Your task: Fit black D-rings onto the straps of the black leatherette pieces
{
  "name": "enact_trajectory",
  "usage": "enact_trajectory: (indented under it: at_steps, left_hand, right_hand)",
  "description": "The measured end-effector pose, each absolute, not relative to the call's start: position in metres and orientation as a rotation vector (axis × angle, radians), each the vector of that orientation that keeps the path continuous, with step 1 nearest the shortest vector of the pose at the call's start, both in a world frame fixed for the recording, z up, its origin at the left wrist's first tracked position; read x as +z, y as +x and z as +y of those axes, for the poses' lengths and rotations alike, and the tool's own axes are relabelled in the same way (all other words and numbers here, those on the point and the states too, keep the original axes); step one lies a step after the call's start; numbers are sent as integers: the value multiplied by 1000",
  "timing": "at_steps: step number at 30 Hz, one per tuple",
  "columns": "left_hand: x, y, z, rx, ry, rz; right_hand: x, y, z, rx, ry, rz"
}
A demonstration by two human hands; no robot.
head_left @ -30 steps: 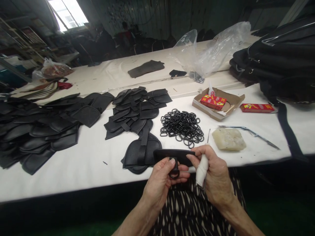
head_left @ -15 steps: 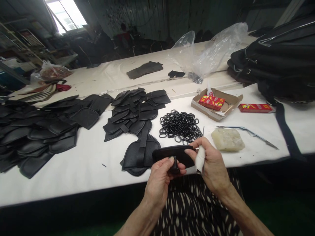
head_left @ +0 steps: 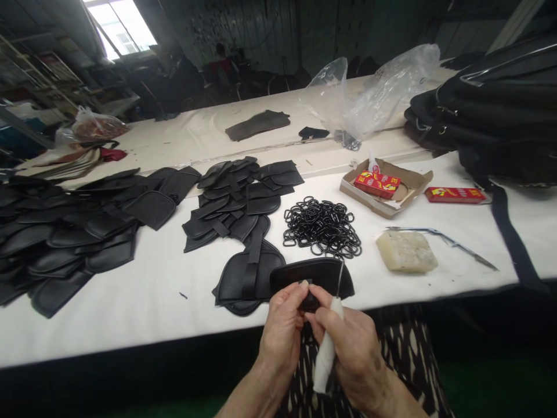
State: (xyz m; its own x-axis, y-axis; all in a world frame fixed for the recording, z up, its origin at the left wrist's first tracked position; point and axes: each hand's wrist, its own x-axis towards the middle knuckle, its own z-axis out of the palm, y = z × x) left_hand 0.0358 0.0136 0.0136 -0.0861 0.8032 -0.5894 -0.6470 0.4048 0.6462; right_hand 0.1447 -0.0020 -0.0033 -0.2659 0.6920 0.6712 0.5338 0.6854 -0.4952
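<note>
My left hand (head_left: 282, 319) pinches a black leather piece (head_left: 319, 271) at the table's front edge, its thumb on a small dark strap part. Close beside it, my right hand (head_left: 348, 337) grips an awl (head_left: 326, 354) with a white wrapped handle; its thin metal shaft points up across the piece. The fingertips of both hands meet at the strap part, whose details they hide. Just left lies a finished-looking black flap (head_left: 235, 276) with a strap. Behind the hands sits a heap of black metal rings (head_left: 322, 226).
Piles of black leather pieces (head_left: 87, 232) cover the left. At the right are an open cardboard box (head_left: 378, 203), a red box (head_left: 456, 195), a yellowish block (head_left: 407, 251), metal tweezers (head_left: 465, 247) and black bags (head_left: 500, 110). Clear plastic (head_left: 374, 98) lies farther back.
My right hand has moved left and down from the leather piece's right end to my left fingertips. The awl has swung, and its shaft now crosses the piece.
</note>
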Motion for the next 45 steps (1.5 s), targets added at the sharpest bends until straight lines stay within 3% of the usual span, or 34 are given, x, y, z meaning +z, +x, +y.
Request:
enact_trajectory:
  at_steps: [9,38,45]
  left_hand:
    - [7,34,13,1176,240,1130]
    - [14,33,20,1174,-37,1082]
    - [14,30,17,1198,8,1053]
  right_hand:
    - [2,144,4,-68,-963,-2094]
    - [-18,144,5,167,-961,-2050]
    - [2,154,4,363,-906,-1887]
